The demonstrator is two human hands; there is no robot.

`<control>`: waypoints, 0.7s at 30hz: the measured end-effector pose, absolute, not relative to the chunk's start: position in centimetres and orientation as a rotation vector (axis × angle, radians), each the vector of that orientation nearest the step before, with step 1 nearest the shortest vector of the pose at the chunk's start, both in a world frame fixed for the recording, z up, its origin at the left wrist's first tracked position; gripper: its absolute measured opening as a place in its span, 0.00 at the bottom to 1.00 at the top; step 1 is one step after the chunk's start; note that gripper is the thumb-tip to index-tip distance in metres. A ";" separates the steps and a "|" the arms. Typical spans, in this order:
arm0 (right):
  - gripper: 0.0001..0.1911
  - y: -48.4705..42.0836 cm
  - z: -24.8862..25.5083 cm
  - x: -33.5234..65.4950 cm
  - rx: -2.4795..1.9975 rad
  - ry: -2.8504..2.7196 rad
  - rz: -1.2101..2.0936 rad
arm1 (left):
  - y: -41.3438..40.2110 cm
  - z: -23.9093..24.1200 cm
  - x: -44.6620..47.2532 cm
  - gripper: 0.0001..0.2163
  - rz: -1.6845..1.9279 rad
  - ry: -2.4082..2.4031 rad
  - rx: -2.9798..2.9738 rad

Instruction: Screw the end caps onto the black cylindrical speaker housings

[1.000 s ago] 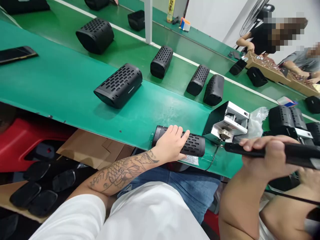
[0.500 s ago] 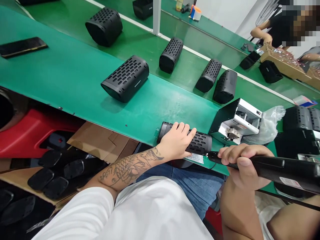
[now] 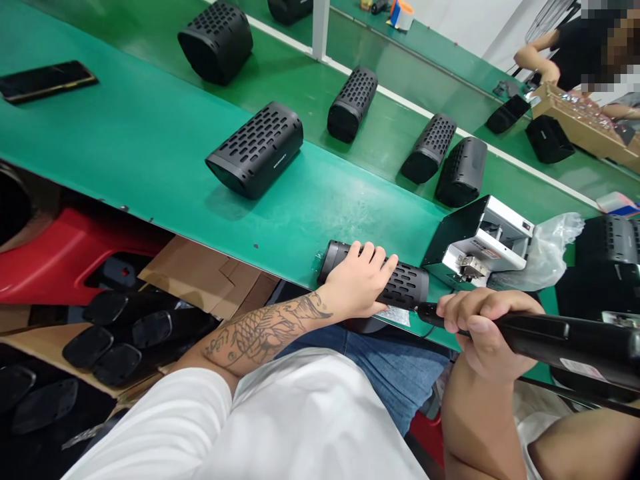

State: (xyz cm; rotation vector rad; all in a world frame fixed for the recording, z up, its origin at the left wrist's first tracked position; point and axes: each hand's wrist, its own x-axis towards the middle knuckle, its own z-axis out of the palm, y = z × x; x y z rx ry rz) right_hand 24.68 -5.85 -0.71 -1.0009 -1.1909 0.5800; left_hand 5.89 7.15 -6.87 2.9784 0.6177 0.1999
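My left hand [image 3: 361, 283] is wrapped over a black perforated speaker shell [image 3: 406, 284] that lies on its side at the near edge of the green bench [image 3: 140, 153]. My right hand [image 3: 483, 333] grips a black electric screwdriver [image 3: 555, 337] held level, its tip touching the shell's right end. A grey and black screw feeder box [image 3: 480, 241] stands just behind the tip.
Several more black speaker shells [image 3: 256, 149] lie on the bench and on the belt behind it. A phone [image 3: 45, 80] lies far left. A clear plastic bag [image 3: 543, 250] sits right of the feeder. Black end caps [image 3: 105, 333] on cardboard lie below the bench. Other people work at the far right.
My right hand has brought the screwdriver leftward and down until its tip reached the shell's right end. The left hand kept its hold on the shell.
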 end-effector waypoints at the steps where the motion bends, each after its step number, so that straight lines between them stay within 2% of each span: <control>1: 0.10 -5.9 -0.8 24.7 -0.998 -1.190 0.575 | 7.1 -6.8 5.9 0.47 0.198 0.619 2.979; 16: 0.12 -6.0 -1.5 24.6 -0.905 -1.269 0.715 | 7.0 -7.0 6.0 0.51 0.188 0.621 2.991; 19: 0.10 -6.5 -0.9 26.0 -0.964 -1.205 0.633 | 6.8 -7.2 6.0 0.51 0.205 0.639 2.997; 21: 0.14 -6.3 -0.4 28.3 -0.996 -1.141 0.445 | 6.3 -7.3 6.3 0.51 0.188 0.677 2.991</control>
